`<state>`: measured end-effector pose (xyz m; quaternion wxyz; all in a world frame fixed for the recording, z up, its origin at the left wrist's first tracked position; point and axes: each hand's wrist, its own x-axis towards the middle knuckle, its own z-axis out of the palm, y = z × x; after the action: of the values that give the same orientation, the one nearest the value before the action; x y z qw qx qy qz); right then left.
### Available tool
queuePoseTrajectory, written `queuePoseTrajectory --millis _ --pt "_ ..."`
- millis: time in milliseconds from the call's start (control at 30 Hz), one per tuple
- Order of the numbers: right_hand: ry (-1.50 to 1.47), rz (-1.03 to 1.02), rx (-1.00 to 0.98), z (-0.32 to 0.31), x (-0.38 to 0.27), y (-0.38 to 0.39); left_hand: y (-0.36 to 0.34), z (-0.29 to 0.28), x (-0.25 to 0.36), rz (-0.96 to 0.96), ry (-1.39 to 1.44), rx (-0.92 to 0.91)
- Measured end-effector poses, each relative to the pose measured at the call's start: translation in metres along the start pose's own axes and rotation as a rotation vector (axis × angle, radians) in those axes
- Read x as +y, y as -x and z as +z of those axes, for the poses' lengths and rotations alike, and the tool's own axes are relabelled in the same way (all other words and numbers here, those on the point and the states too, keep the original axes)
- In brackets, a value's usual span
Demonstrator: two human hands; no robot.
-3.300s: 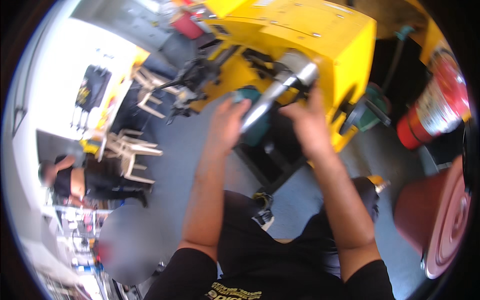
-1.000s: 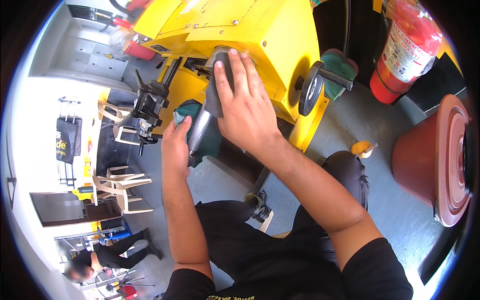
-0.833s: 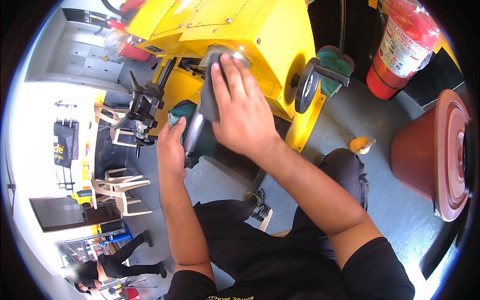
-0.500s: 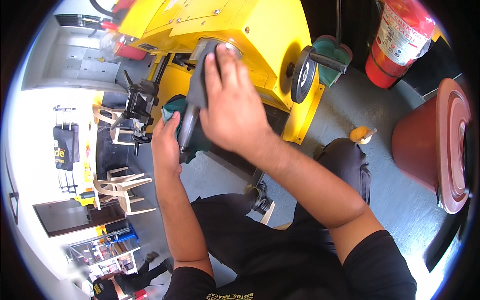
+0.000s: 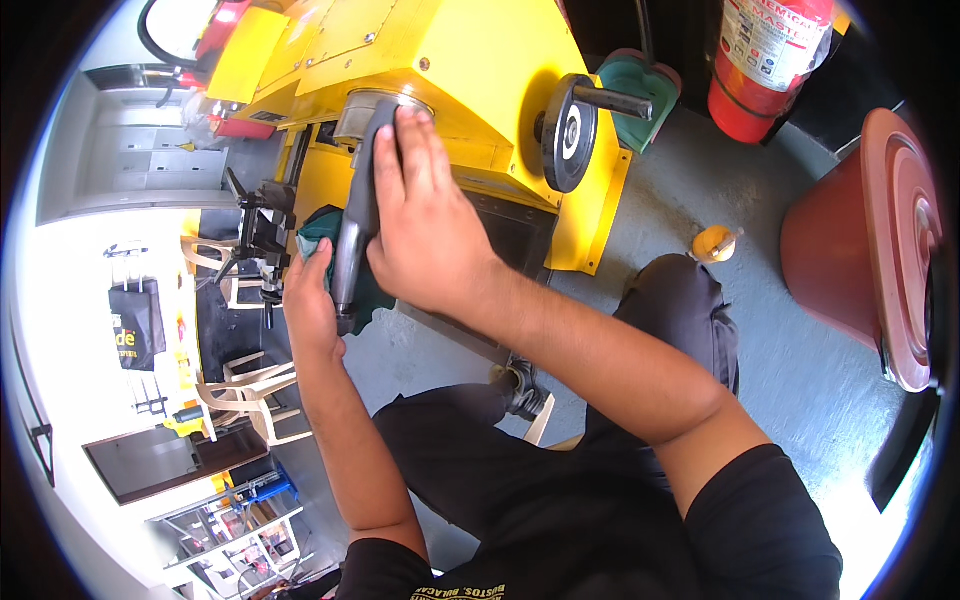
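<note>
My right hand (image 5: 425, 220) presses a dark grey cloth or sheet (image 5: 368, 185) along a polished steel shaft (image 5: 348, 270), its fingers laid lengthwise over it. The shaft sticks out from a steel hub (image 5: 355, 118) on the yellow machine (image 5: 480, 55). My left hand (image 5: 310, 295) holds a teal cloth (image 5: 368, 298) beside and behind the shaft's lower part, thumb uppermost. How far its fingers wrap round the shaft is hidden. A black handwheel (image 5: 560, 150) is on the machine's side, right of my right hand. A black clamp assembly (image 5: 258, 235) sits left of the shaft.
On the right are a fire extinguisher (image 5: 750, 95), a lidded maroon bin (image 5: 830, 255) and a green dustpan (image 5: 625, 110). A small yellow container (image 5: 712, 243) lies on the floor near my right knee. Plastic chairs (image 5: 245, 400) and a shelving rack (image 5: 230, 530) stand to the left.
My right hand has come across onto the shaft with the grey cloth. Lately both hands have shifted left in view as the camera moved. The other person has mostly left the picture.
</note>
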<state>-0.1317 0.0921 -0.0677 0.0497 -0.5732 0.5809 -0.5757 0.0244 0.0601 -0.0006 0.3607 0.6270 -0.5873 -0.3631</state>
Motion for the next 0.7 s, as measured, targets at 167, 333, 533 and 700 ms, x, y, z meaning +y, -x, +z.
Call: queuePoseTrajectory --millis 167,333,533,700 --pt "-0.073 0.078 0.079 0.004 -0.005 -0.005 0.004 0.000 0.003 -0.023 -0.023 -0.002" --pt "-0.258 0.109 0.055 0.002 -0.018 0.007 0.003 -0.001 0.001 -0.018 -0.032 -0.002" --pt "-0.238 0.060 0.059 0.013 -0.014 0.013 -0.003 -0.006 -0.005 -0.001 -0.046 0.029" --pt "-0.456 0.318 0.095 0.013 0.000 0.002 -0.004 -0.002 -0.006 -0.030 0.028 0.013"
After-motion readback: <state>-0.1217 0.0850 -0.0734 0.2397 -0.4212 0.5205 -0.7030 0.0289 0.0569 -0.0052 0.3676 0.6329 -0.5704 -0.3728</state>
